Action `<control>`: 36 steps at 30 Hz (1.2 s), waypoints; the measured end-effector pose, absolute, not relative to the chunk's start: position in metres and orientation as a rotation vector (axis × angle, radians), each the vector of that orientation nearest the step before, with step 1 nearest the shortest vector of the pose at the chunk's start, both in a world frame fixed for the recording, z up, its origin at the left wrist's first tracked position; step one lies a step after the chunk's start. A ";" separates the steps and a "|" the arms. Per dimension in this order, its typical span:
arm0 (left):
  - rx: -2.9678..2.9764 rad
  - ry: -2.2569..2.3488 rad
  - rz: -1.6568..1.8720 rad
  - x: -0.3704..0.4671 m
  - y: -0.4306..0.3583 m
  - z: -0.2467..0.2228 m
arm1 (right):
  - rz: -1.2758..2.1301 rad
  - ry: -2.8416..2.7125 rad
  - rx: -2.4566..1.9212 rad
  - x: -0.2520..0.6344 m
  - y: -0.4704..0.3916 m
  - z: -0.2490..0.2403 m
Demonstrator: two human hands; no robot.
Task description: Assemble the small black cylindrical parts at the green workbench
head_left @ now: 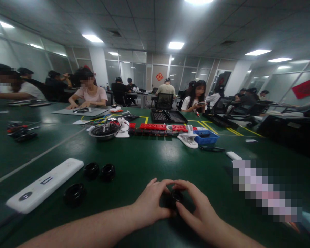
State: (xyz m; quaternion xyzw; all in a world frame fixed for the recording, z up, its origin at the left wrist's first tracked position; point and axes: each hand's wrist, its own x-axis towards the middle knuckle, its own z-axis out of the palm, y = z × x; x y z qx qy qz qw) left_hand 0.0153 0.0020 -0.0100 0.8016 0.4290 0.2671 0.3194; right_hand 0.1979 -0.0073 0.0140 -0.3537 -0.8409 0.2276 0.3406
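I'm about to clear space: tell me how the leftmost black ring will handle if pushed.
The leftmost black ring may roll if tipped onto its edge, given its round outline; its glossy highlights suggest it could be slippery.

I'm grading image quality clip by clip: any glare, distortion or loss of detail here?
Head view: ceiling lights blow out to white; pale glare marks the green tabletop; the room looks stretched toward the side edges; the black part between left hand and right hand loses detail.

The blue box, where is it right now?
In the head view, the blue box is right of centre on the green table, just right of a white clip.
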 end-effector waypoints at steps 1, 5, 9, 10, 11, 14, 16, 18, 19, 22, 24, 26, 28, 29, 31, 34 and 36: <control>2.109 1.128 0.704 0.015 0.002 -0.010 | 0.591 -2.197 -0.898 0.198 -0.008 0.015; 2.120 1.147 0.692 0.015 0.002 -0.009 | 0.597 -2.236 -0.925 0.198 -0.008 0.016; 2.121 1.152 0.688 0.016 0.002 -0.008 | 0.607 -2.210 -1.016 0.197 -0.005 0.012; 2.121 1.156 0.686 0.016 0.002 -0.008 | 0.612 -2.205 -1.036 0.197 -0.005 0.011; 2.120 1.158 0.684 0.016 0.002 -0.007 | 0.616 -2.203 -1.051 0.197 -0.004 0.009; 2.113 1.152 0.678 0.016 0.001 -0.005 | 0.635 -2.203 -1.047 0.198 -0.004 0.007; 2.101 1.148 0.679 0.016 0.001 -0.004 | 0.638 -2.200 -0.990 0.198 -0.006 0.009; 2.089 1.145 0.681 0.016 0.000 -0.003 | 0.643 -2.212 -0.908 0.198 -0.008 0.012; 2.087 1.142 0.683 0.016 0.001 -0.003 | 0.649 -2.223 -0.872 0.198 -0.009 0.014; 2.090 1.137 0.687 0.016 0.001 -0.004 | 0.655 -2.247 -0.844 0.197 -0.010 0.017; 2.097 1.138 0.687 0.016 0.002 -0.006 | 0.635 -2.232 -0.906 0.198 -0.009 0.016; 2.110 1.143 0.690 0.016 0.002 -0.008 | 0.616 -2.210 -0.992 0.198 -0.007 0.012; 2.122 1.148 0.694 0.016 0.002 -0.009 | 0.623 -2.203 -1.059 0.198 -0.005 0.009; 2.123 1.149 0.694 0.016 0.002 -0.009 | 0.632 -2.204 -1.073 0.198 -0.004 0.008; 2.120 1.143 0.692 0.016 0.002 -0.008 | 0.644 -2.205 -1.049 0.198 -0.004 0.008; 2.111 1.131 0.689 0.016 0.001 -0.007 | 0.652 -2.226 -0.928 0.197 -0.007 0.012; 2.107 1.135 0.686 0.016 0.001 -0.006 | 0.653 -2.247 -0.876 0.197 -0.008 0.014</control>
